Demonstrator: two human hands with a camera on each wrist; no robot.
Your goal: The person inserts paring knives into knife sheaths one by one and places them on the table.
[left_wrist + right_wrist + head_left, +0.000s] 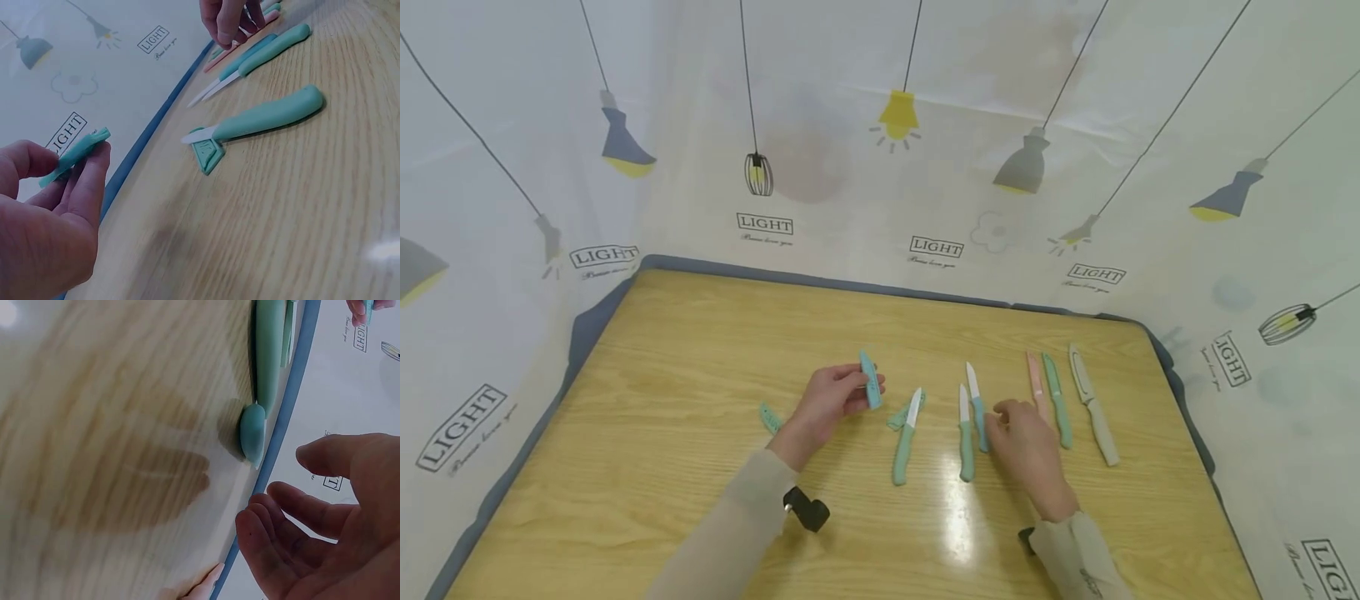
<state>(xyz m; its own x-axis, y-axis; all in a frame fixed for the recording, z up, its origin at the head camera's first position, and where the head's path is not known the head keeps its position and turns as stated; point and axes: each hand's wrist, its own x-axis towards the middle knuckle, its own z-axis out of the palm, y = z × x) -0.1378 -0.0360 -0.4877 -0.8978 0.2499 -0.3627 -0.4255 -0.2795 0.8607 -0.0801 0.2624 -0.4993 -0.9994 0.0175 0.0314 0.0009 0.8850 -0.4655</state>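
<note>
My left hand [829,402] pinches a blue knife sheath [870,381] between thumb and fingers, raised over the table; the left wrist view shows the same blade cover [76,155] from its edge. My right hand [1024,442] has loosely bent fingers with nothing between them, thumb apart from fingertips in the right wrist view. Beside it lies a blue-handled knife [979,421], its white blade bare. A green-handled knife [966,450] lies close along its left. Another green-handled knife [904,454] rests with its blade over a green sheath [895,420].
Right of my right hand lie a pink knife [1035,379], partly hidden by the hand, a green sheathed knife [1058,408] and a larger cream one [1099,421]. A second green sheath [770,418] is partly behind my left wrist. Fabric walls meet the wooden table's [700,325] back and side edges.
</note>
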